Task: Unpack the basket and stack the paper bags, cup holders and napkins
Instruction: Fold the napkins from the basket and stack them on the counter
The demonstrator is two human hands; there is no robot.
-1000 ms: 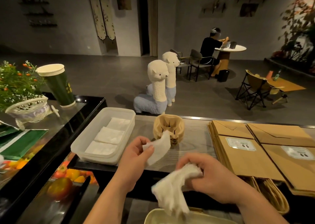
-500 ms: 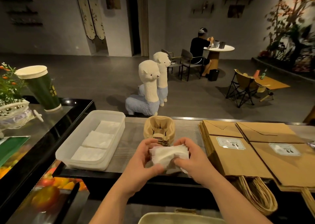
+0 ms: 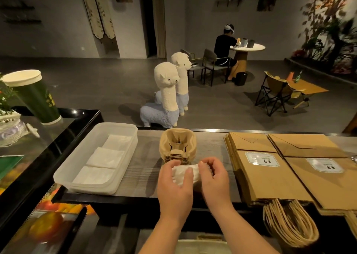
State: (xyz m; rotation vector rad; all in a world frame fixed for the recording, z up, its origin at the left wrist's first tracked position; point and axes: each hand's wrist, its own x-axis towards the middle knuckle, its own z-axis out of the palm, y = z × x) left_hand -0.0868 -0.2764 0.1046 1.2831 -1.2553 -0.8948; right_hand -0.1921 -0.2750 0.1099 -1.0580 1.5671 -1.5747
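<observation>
While both hands worked in front of the body, the left hand (image 3: 174,184) and the right hand (image 3: 213,178) were curled toward each other around a small wad of white napkins (image 3: 184,173), the fingers and thumbs pinching it from either side just above the grey surface (image 3: 143,168). That two-sided hold looked meant to square the loose sheets into a neat pack before setting them down; this is a judgement, as the napkins' edges were mostly hidden by the fingers.

Just left of the hands sat a translucent plastic tub (image 3: 67,171), and in it lay three flat piles of napkins in a row from near to far, which made it the likely place for the held wad. Directly beyond the hands stood a nested stack of cup holders (image 3: 178,144), upright and close to the fingertips, though whether touching could not be told. To the right, two stacks of brown paper bags (image 3: 270,168) lay flat and side by side, labels up, their twisted handles (image 3: 287,222) hanging over the near edge of the surface. At the bottom of the view a pale rim, probably the basket (image 3: 201,246), showed between the forearms; its contents were out of sight.
</observation>
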